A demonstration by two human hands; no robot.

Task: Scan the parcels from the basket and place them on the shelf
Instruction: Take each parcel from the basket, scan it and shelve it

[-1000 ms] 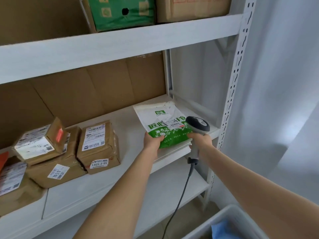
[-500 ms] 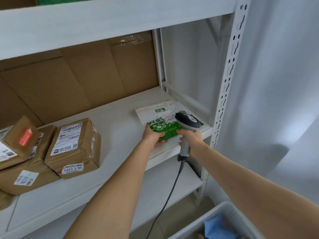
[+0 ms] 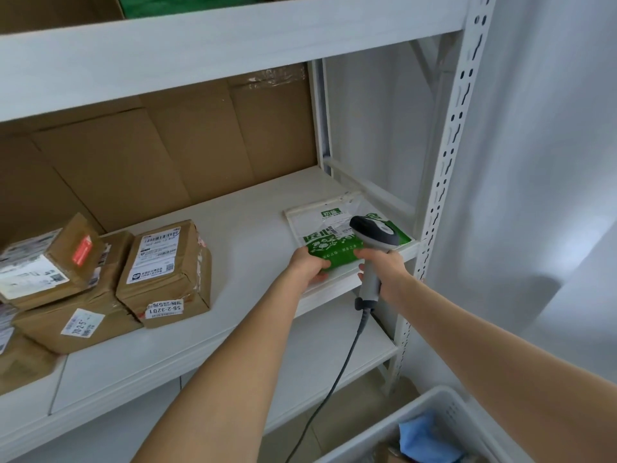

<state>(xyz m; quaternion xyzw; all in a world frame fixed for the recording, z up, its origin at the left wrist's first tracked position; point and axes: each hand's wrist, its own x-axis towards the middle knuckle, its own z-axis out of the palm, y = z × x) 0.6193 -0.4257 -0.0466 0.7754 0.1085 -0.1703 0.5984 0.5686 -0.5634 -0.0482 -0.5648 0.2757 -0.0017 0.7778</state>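
Observation:
A flat green-and-white parcel bag (image 3: 325,228) lies on the right end of the white middle shelf (image 3: 247,225). My left hand (image 3: 307,265) grips its near left corner, thumb underneath at the shelf's edge. My right hand (image 3: 384,272) is wrapped round the handle of a grey barcode scanner (image 3: 373,235), and its fingertips touch the bag's near edge. The scanner's dark head hangs over the bag's right part. A white basket (image 3: 430,409) sits at the bottom right with a blue parcel (image 3: 424,436) inside.
Several brown taped parcels (image 3: 163,269) with labels are stacked on the left of the middle shelf. Cardboard lines the shelf's back. A perforated white upright (image 3: 447,155) stands right of the bag. The scanner's cable (image 3: 337,372) hangs down past a lower shelf (image 3: 320,359).
The bag has gone from tilted up above the shelf's edge to lying flat on the shelf, further in. Both hands moved forward with it, and the scanner came along.

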